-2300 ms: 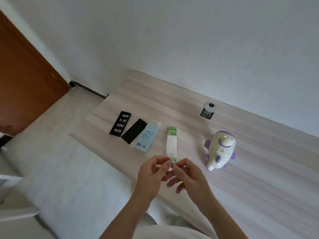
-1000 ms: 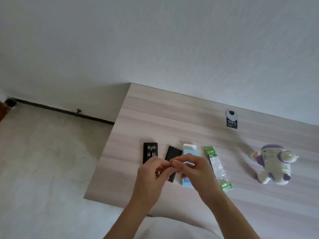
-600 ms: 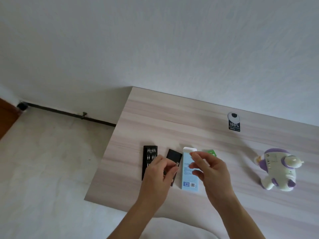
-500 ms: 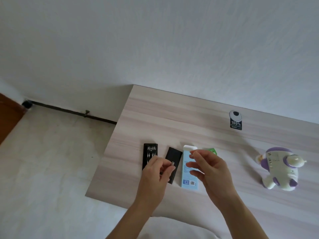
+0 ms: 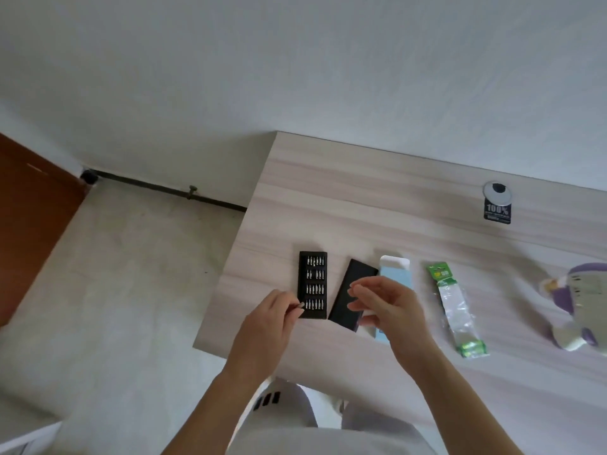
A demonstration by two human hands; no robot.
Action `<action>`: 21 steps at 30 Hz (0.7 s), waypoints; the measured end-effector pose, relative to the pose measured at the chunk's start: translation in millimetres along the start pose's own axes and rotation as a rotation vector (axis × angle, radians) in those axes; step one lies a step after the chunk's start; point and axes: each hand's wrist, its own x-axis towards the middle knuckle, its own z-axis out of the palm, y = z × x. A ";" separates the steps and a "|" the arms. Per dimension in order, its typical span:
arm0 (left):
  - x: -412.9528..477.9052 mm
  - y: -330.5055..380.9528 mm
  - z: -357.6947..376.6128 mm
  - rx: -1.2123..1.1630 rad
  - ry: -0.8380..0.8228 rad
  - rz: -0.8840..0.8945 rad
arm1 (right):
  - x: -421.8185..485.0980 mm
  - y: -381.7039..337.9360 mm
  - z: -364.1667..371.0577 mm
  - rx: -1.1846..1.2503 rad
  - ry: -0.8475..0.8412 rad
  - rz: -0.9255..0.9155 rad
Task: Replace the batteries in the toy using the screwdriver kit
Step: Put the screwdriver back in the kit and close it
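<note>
At the far left we see a reddish-brown wooden door [image 5: 29, 224]. From it a thin dark pipe [image 5: 164, 192] runs along the foot of the white wall [image 5: 295, 60] to the pale wood-grain table [image 5: 361, 198]. Near the table's left end we come to the person's left hand [image 5: 266, 326]. Its thumb and fingertips are pinched on a small silvery piece [image 5: 299, 305], too small for us to name. The piece is held at the lower left edge of a black rectangular tray of silver screwdriver bits [image 5: 313, 284], which lies flat with its bits in four rows. Just to the right of the tray lies a flat black rectangular cover [image 5: 351, 287], tilted, its upper corner just beside a light blue cardboard box [image 5: 395, 274]. The right hand [image 5: 387, 307] hovers over the cover and the box with fingers loosely curved and spread, holding nothing. Further right, apart from the box, lies a clear plastic battery sleeve with green ends [image 5: 455, 307]; whether cells are in it we cannot tell. Behind it, near the wall, sits a black tag marked 100% with a round white top [image 5: 497, 205]. At the right edge the white-and-purple plastic toy [image 5: 578, 307] rests on the table, blurred and partly cut off, well apart from both hands.
</note>
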 end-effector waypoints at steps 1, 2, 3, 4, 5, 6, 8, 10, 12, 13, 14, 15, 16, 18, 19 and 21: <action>5.4 -6.6 0.4 0.021 -0.016 0.014 | 5.0 2.7 4.6 -0.028 0.014 -0.009; 11.7 -13.5 0.7 0.033 -0.022 0.031 | 10.4 5.6 9.4 -0.066 0.032 -0.018; 18.0 -21.0 1.3 0.034 -0.025 0.051 | 15.7 9.0 14.7 -0.109 0.058 -0.022; 23.9 -28.2 1.6 0.032 -0.027 0.072 | 20.4 12.4 20.5 -0.146 0.087 -0.022; 29.4 -35.0 1.5 0.033 -0.032 0.089 | 25.7 15.9 26.7 -0.175 0.118 -0.022; 35.3 -42.2 1.1 0.039 -0.036 0.108 | 31.2 20.0 33.3 -0.195 0.146 -0.021; 50.4 -56.3 1.4 0.049 -0.055 0.140 | 43.9 29.1 45.9 -0.226 0.196 -0.013; 66.1 -67.2 3.8 0.048 -0.092 0.175 | 57.3 39.2 56.0 -0.255 0.249 -0.009; 80.3 -76.9 8.0 0.039 -0.116 0.204 | 69.9 49.6 64.0 -0.274 0.303 -0.003; 86.9 -80.9 10.1 0.034 -0.132 0.209 | 75.2 54.8 68.1 -0.286 0.329 -0.002; 92.4 -85.0 12.7 0.030 -0.148 0.210 | 79.8 59.6 72.7 -0.297 0.350 -0.001; 97.1 -88.8 14.9 0.024 -0.161 0.210 | 83.9 64.2 77.3 -0.306 0.370 0.002; 101.5 -92.2 17.1 0.017 -0.171 0.212 | 88.2 68.8 81.4 -0.316 0.389 0.007; 107.2 -97.5 21.4 -0.002 -0.190 0.210 | 93.5 76.4 89.0 -0.367 0.416 0.028; 109.2 -99.6 23.8 -0.012 -0.200 0.213 | 95.3 80.0 92.5 -0.412 0.434 0.028; 111.5 -102.6 29.2 -0.021 -0.214 0.221 | 97.1 86.9 98.0 -0.542 0.485 0.002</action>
